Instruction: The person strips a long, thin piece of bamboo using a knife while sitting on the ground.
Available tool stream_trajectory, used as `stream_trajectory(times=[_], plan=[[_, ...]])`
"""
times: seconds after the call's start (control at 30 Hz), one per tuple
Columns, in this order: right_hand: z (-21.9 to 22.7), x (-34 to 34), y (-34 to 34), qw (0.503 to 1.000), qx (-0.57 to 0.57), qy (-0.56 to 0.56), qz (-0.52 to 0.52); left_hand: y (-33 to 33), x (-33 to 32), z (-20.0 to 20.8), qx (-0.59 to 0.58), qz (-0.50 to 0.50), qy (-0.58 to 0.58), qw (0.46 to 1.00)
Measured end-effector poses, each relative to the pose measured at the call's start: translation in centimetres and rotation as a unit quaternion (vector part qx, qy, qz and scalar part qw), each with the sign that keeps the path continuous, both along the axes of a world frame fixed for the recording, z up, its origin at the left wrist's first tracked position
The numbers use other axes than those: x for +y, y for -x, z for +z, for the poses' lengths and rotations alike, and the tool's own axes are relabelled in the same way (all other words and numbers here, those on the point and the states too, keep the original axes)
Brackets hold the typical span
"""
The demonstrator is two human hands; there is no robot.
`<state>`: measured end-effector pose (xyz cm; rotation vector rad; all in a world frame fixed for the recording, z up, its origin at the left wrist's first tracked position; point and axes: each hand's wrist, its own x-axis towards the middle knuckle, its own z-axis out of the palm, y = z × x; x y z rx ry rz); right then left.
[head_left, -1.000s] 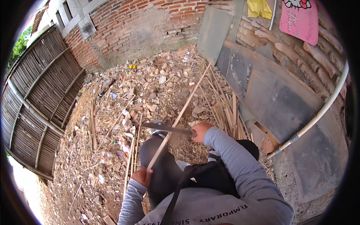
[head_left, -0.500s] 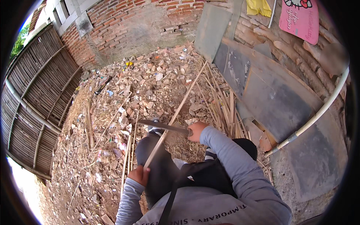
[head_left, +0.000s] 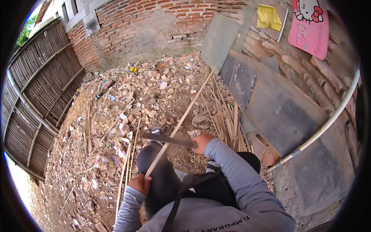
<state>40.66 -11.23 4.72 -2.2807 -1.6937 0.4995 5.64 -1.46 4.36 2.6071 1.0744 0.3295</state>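
Note:
A long pale bamboo strip (head_left: 187, 112) slants from my left knee away toward the far right. Its near end is gripped by my left hand (head_left: 141, 183), fingers closed round it. In my right hand (head_left: 202, 143) is the handle of a long-bladed knife (head_left: 174, 140), mostly hidden by the fingers. The dark blade points left and lies across the strip, touching or very close to it, above my bent left knee (head_left: 154, 158).
Rubble and litter (head_left: 150, 96) cover the ground. Loose bamboo strips (head_left: 228, 120) lie at the right; more strips (head_left: 128, 166) lie beside my left leg. Dark boards (head_left: 282, 104) and a pale pole (head_left: 320, 133) lean at the right. A bamboo fence (head_left: 38, 92) stands left, a brick wall (head_left: 143, 27) behind.
The view has tilted slightly up. The blade sits slightly lower along the strip, closer to my left hand. Both hands keep their grips.

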Motion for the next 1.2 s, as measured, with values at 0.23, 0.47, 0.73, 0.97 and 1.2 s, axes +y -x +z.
stream_trajectory(times=[0.23, 0.47, 0.73, 0.97, 1.2], plan=[[-0.3, 0.3, -1.3, 0.998, 0.053, 0.02, -0.009, 0.2, 0.0, -0.2, -0.033, -0.01, 0.003, 0.999], [-1.4, 0.2, -1.3, 0.998, 0.057, -0.023, -0.004, 0.2, 0.2, -0.4, -0.025, -0.005, 0.005, 1.0], [-0.9, 0.3, -0.5, 0.999, 0.022, -0.001, 0.03, 0.0, -0.2, 0.0, -0.038, -0.005, 0.007, 0.999], [-1.7, 0.1, -2.8, 0.996, 0.036, -0.036, -0.069, -0.1, -0.2, 0.0, -0.029, -0.006, -0.003, 1.0], [-2.1, 0.2, -1.5, 0.997, 0.061, -0.047, -0.017, 0.0, 0.0, -0.3, -0.038, -0.009, -0.003, 0.999]])
